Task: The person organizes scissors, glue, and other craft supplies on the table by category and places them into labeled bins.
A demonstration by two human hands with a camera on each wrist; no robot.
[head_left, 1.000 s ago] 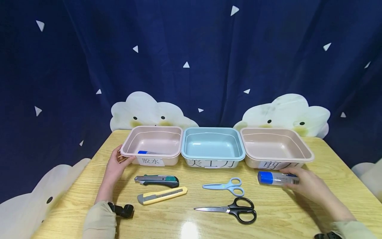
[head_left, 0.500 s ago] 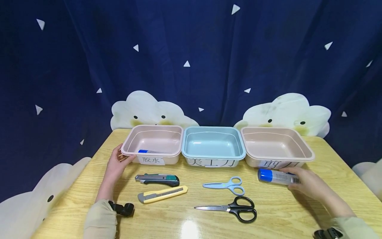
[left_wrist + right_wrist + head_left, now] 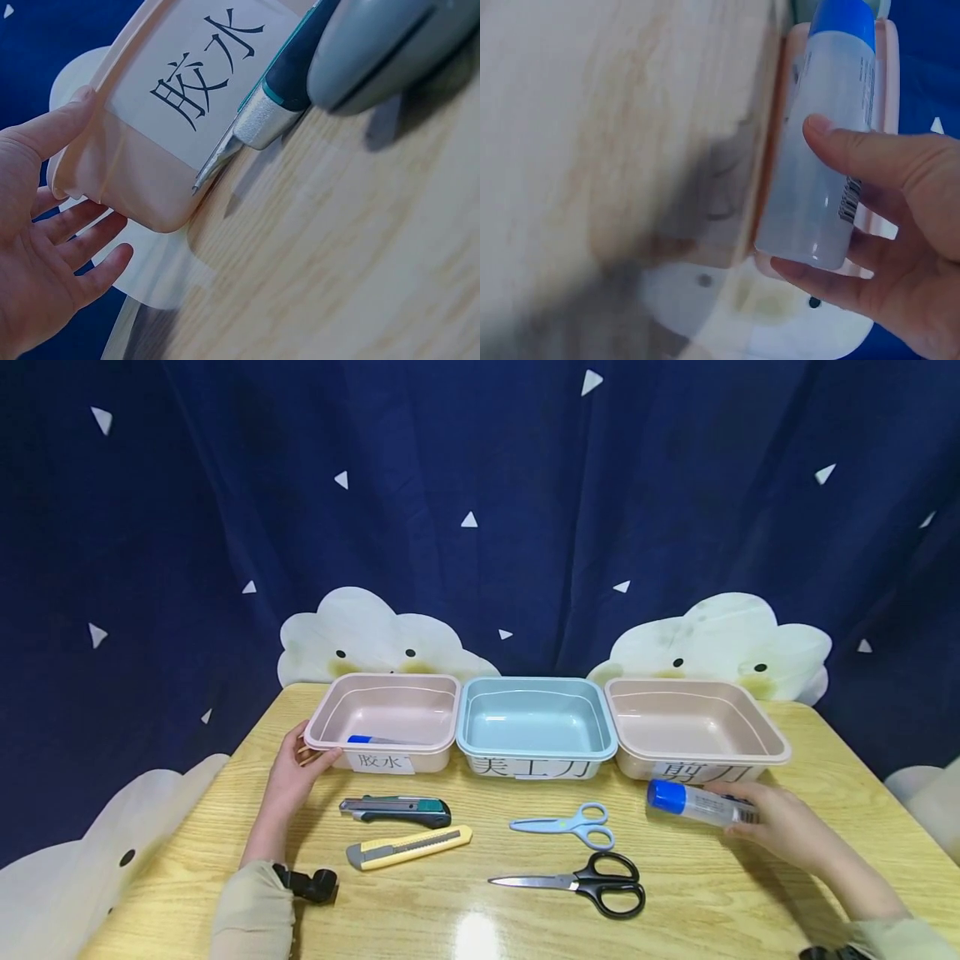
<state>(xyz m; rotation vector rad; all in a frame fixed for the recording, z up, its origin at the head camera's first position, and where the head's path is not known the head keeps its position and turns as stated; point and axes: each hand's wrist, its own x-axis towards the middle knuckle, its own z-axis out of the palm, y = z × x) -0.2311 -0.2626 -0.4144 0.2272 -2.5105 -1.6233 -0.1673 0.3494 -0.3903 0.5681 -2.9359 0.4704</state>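
In the head view my right hand (image 3: 787, 828) grips a clear glue bottle (image 3: 708, 805) with a blue cap, in front of the right pink bin (image 3: 637, 767). The bottle tilts, cap end raised and pointing left. In the right wrist view the thumb lies across the bottle (image 3: 810, 180) and the fingers are on its far side and base. My left hand (image 3: 291, 777) holds the front left corner of the left pink bin (image 3: 431, 762), thumb on the rim (image 3: 90, 120), other fingers loosely spread by the side. A blue-capped item (image 3: 360, 740) lies inside, mostly hidden by the front wall.
A blue bin (image 3: 536, 681) stands between the pink ones; all three carry front labels. On the wooden table (image 3: 405, 910) lie a green-and-black utility knife (image 3: 397, 811), a yellow utility knife (image 3: 408, 848), blue scissors (image 3: 566, 826) and black-handled scissors (image 3: 600, 885). A dark blue curtain (image 3: 420, 552) hangs behind.
The glue bottle has tilted, its capped end rising slightly, while my right hand keeps its grip. My left hand stays on the left bin.
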